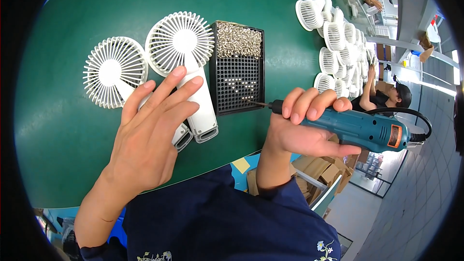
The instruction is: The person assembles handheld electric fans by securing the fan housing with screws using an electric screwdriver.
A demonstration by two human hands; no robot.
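My right hand (314, 125) is wrapped round a teal electric screwdriver (357, 126) with a black cable. Its bit reaches left to the lower edge of a black screw tray (238, 82). Loose screws (238, 39) fill the tray's upper end, and a few stand in the holes of its perforated plate. With fingers stretched out, my left hand (150, 133) lies over the handles of two white handheld fans. The nearer-left fan (110, 72) has its handle mostly hidden under that hand. Beside it, the other fan (200, 101) lies against the tray, its handle end toward me.
Many white fan parts (338, 43) are heaped along the right side of the green table (58, 130). Two people sit or stand beyond, one person (386, 97) with an arm at the heap. Cardboard boxes (324, 169) are below the table at the right.
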